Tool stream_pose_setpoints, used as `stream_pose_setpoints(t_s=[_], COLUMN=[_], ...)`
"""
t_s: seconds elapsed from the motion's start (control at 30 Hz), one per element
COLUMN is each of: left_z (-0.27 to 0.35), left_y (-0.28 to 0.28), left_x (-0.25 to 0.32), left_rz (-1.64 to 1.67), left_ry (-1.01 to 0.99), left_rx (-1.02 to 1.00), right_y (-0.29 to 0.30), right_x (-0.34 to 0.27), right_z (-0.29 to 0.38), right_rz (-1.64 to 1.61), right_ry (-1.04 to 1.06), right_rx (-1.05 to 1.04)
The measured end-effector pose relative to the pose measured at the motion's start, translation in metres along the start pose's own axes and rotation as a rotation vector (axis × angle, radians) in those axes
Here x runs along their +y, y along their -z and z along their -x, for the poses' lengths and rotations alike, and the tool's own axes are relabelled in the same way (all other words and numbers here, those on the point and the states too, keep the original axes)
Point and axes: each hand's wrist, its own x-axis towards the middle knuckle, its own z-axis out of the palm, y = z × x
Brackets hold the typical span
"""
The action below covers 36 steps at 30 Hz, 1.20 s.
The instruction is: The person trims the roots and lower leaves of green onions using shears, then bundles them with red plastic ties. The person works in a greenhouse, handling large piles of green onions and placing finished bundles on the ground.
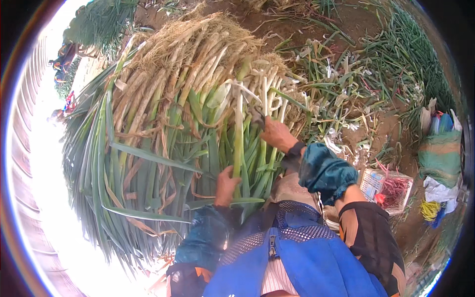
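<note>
A large heap of green onions or leeks with dry, hairy roots spreads in front of me, roots away from me and leaves toward me. My left hand is closed around the green lower part of one stalk, whose pale shaft points away from me. Close to the right of that shaft, my right hand grips a small dark tool; its exact kind is unclear. Peeled white stalks lie just beyond the tool, beside a loose strip of pale outer leaf.
Stripped leaves and peelings litter the soil at the right. A white plastic basket with reddish ties stands right of me, near a green sack and yellow ties. More green leaves are piled at the upper right.
</note>
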Motion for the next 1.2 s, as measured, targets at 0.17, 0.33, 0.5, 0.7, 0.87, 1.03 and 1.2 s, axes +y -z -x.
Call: stream_pose_setpoints(t_s=[0.17,0.33,0.5,0.7,0.87,1.03,1.2], left_z=[0.007,0.012,0.006,-0.017,-0.066,-0.020,-0.022], left_y=[0.003,0.000,-0.026,-0.019,0.007,0.012,0.033], left_x=[0.000,-0.008,-0.019,0.001,0.050,0.029,0.016], left_rz=[-0.011,0.011,-0.241,-0.933,-1.250,-1.414,-1.509], left_ry=[-0.025,-0.073,-0.089,-0.358,-0.459,-0.071,-0.190], left_rx=[-0.027,-0.027,-0.043,0.203,0.551,0.745,0.677], right_y=[0.017,0.020,0.023,0.011,0.007,0.010,0.013], right_x=[-0.013,-0.013,-0.011,-0.014,-0.016,-0.024,-0.025], right_z=[-0.002,0.063,0.089,0.085,0.064,0.083,0.101], right_rz=[-0.018,-0.026,-0.007,-0.013,-0.073,-0.096,-0.065], right_ry=[-0.032,-0.014,-0.047,0.020,-0.020,0.083,0.066], right_rx=[0.107,-0.182,0.109,-0.239,-0.224,-0.241,-0.305])
